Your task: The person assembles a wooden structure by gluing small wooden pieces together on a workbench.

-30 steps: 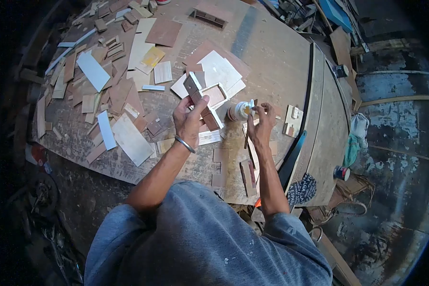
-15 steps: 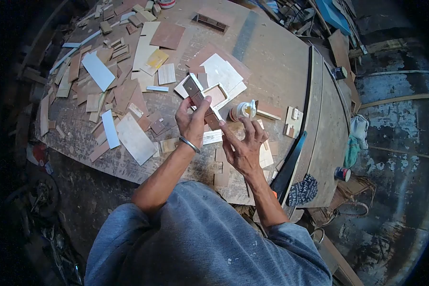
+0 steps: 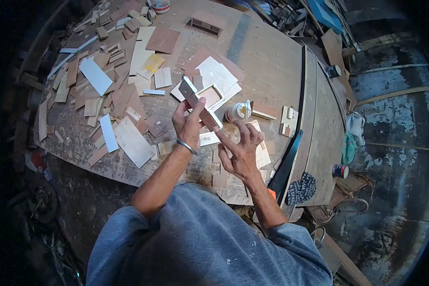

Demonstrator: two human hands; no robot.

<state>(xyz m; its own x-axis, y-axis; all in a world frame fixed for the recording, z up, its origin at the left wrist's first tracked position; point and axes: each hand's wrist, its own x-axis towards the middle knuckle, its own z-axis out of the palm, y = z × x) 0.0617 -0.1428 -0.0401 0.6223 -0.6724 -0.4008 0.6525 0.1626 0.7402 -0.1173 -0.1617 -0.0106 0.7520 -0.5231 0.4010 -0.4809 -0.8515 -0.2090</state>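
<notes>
My left hand (image 3: 188,125), with a metal bangle at the wrist, is closed around a small brown wooden assembly (image 3: 188,91). The assembly is tilted, with pale edges and a box-like frame on its far side. My right hand (image 3: 243,155) is beside its lower end, the index finger stretched to the corner and the other fingers loosely bent and apart. Nothing shows in that hand. Just beyond its fingers stands an uncovered tub (image 3: 237,112) with whitish and yellowish stuff on its rim. White sheets (image 3: 219,71) lie behind the assembly.
Wood offcuts (image 3: 124,97) are strewn over the table's left side. A similar dark wooden piece (image 3: 204,26) lies at the back. At right are a handsaw (image 3: 287,159), a patterned cloth (image 3: 301,188) and a small block assembly (image 3: 289,121). A can (image 3: 341,171) sits at the right edge.
The view has shifted slightly. My right index finger has moved a little down along the assembly's lower end. My left hand keeps its hold.
</notes>
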